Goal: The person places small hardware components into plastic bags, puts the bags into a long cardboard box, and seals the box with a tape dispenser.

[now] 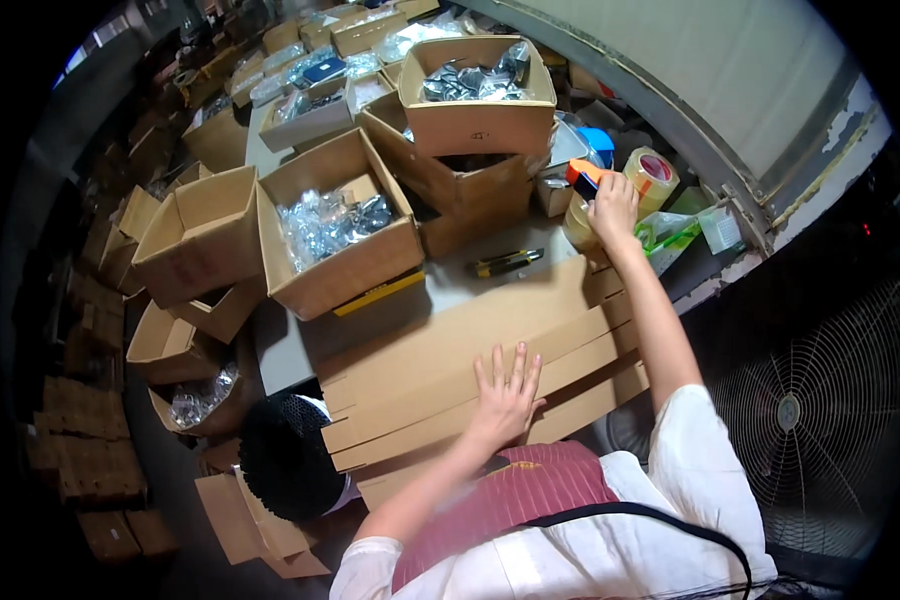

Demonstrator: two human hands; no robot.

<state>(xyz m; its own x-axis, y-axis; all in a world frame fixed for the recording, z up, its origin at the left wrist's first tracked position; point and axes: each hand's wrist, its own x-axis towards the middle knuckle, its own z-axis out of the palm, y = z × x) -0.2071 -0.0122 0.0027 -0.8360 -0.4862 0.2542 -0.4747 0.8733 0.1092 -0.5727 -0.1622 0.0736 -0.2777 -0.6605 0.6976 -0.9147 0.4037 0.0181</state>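
Observation:
My left hand (505, 392) lies flat, fingers spread, on a stack of flattened cardboard boxes (450, 345) in front of me. My right hand (613, 207) reaches far out to the right and closes on an orange and blue tape dispenser (582, 178) with a roll of tan tape (577, 222) under it. Another roll of clear tape (650, 175) stands just to the right of that hand. A yellow and black utility knife (505, 263) lies on the grey table between the stack and the open boxes.
Open cardboard boxes with bagged metal parts (332, 225) (478, 85) crowd the table (290, 345) behind the stack. Empty boxes (202, 232) stand at the left. A person's dark-haired head (288, 455) is low at the left. A large fan (815, 420) is at my right.

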